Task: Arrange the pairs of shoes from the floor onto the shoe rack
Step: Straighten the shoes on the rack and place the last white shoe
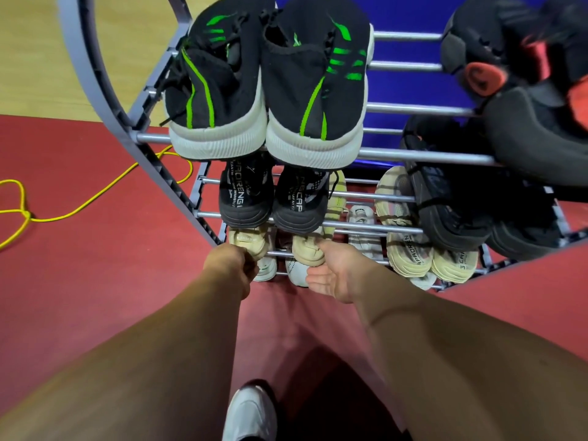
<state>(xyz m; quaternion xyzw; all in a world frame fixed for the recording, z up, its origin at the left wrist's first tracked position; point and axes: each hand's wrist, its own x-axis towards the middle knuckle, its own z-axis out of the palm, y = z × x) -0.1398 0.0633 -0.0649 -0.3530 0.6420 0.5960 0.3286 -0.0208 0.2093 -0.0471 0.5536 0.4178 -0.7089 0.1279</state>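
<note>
A grey tiered shoe rack stands in front of me. On a lower tier lie two beige shoes: my left hand grips the heel of the left beige shoe, and my right hand holds the heel of the right beige shoe. Above them sit a black pair with white lettering and, on the top tier, a black pair with green stripes. White shoes rest on the lowest tier under my hands.
More pairs fill the rack's right side: black and red shoes, dark shoes and cream shoes. A yellow cord snakes over the red floor at the left. My own white shoe stands below.
</note>
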